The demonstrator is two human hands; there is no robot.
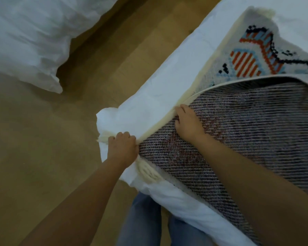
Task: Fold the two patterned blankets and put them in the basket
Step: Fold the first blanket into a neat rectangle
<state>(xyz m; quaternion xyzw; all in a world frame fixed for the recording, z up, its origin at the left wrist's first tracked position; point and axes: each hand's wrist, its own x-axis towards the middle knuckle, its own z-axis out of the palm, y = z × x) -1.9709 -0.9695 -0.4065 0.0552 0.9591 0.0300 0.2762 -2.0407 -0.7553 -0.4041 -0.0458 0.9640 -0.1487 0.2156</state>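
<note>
Wool-look patterned blanket (238, 130) is on the white bed (158, 96), half folded over, woven backing up, pattern showing beyond the fold. Left hand (122, 150) grips the tasselled corner, fingers curled round it. Right hand (188, 123) pinches the cream hem further along. First fold is in progress, I'd say. Second blanket and basket aren't in view, so most of the task is left.

The wooden floor (34, 148) forms an open lane between the bed (158, 96) on the right and a white bedding mass (25, 32) at upper left. The bed corner is reachable from the left. The folded-over blanket (238, 139) covers the bed to the right. The left hand (122, 148) and right hand (187, 121) grip its left edge. The person's legs (144, 219) block the near side.
</note>
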